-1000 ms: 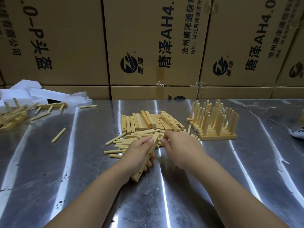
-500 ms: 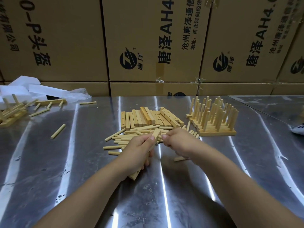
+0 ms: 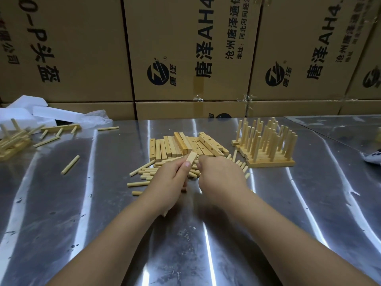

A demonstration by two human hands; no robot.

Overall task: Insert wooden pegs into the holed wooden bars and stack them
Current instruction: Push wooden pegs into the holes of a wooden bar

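My left hand point(image 3: 171, 182) fingers wrapped round bar point(image 3: 190, 158), tilted over peg pile point(image 3: 148, 174), mid-table. Right hand point(image 3: 220, 178) fingers curled at bar's far tip, can't tell if pinching peg. Tip: hold bar steady, line peg square to hole.

**A:** What is printed on the cardboard boxes behind the counter's point(image 3: 86, 203) far edge?

**B:** Everything runs sideways. The middle box point(image 3: 185, 112) carries big black "唐泽 AH4", cut off at the top. Beside that is a round black logo point(image 3: 157, 74) with a Z-like mark, a small "唐泽" and an ® sign.

**A:** Any smaller lines?

**B:** "沧州唐泽通信" and next to it "地址:河北河间经济", both leaving the frame.

**A:** And the left box point(image 3: 86, 58)?

**B:** "0-P头盔", with "限公司" nearer the left corner.

**A:** The right box point(image 3: 299, 21)?

**B:** Same logo, "唐泽 AH4" again, then "沧州唐泽通", and the rest is too blurred. The far-right box point(image 3: 369, 48) shows only part of that logo.
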